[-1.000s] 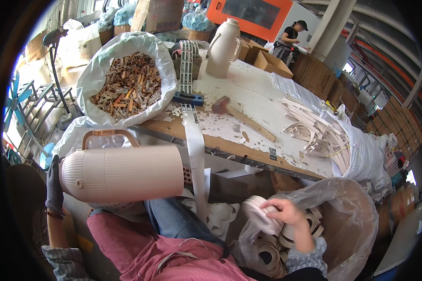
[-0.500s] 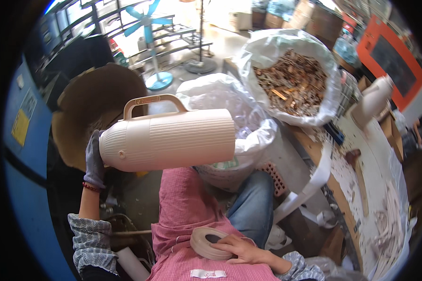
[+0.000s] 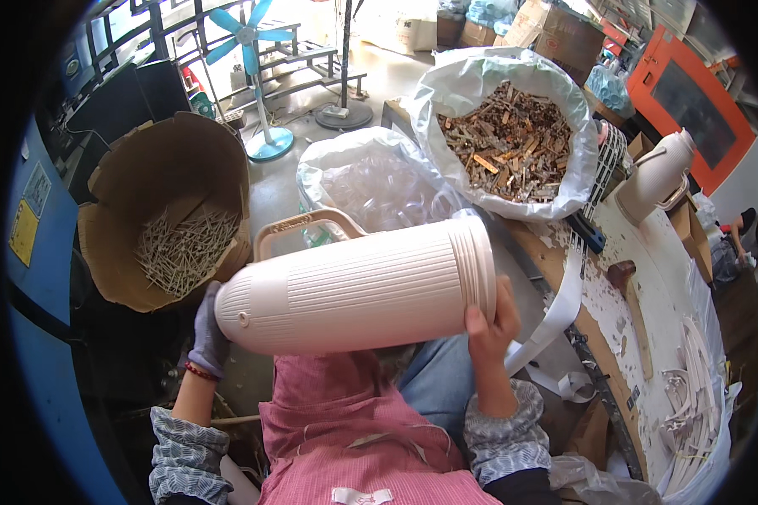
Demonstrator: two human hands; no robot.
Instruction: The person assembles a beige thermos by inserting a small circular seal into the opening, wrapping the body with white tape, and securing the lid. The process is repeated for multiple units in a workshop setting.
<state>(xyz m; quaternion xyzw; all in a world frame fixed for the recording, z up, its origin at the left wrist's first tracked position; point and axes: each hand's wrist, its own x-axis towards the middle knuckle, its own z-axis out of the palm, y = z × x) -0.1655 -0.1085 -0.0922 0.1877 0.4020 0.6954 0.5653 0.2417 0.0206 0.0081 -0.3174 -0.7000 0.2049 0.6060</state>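
Observation:
A pale pink thermos flask point(image 3: 358, 290) with a ribbed body and a brown-topped carry handle lies sideways above my lap. My gloved left hand point(image 3: 209, 337) grips its narrower left end, with the fingers partly hidden behind it. At the other end sits a round, ridged base cap point(image 3: 478, 265), flush against the body as far as I can see. My bare right hand point(image 3: 493, 328) is closed on the lower edge of that cap, thumb in front. Whether the cap is fastened cannot be seen.
A cardboard drum point(image 3: 168, 151) of thin sticks stands left. Ahead are a bag of clear plastic pieces point(image 3: 379, 185) and a white-lined tub of brown scraps point(image 3: 514, 143). The right-hand bench point(image 3: 602, 311) holds a hammer point(image 3: 636, 303), another flask point(image 3: 657, 177) and pale strips point(image 3: 691, 412).
My right hand has lifted the base cap from my lap to the flask's right end. The flask has shifted right and down, its right end now tilted slightly up.

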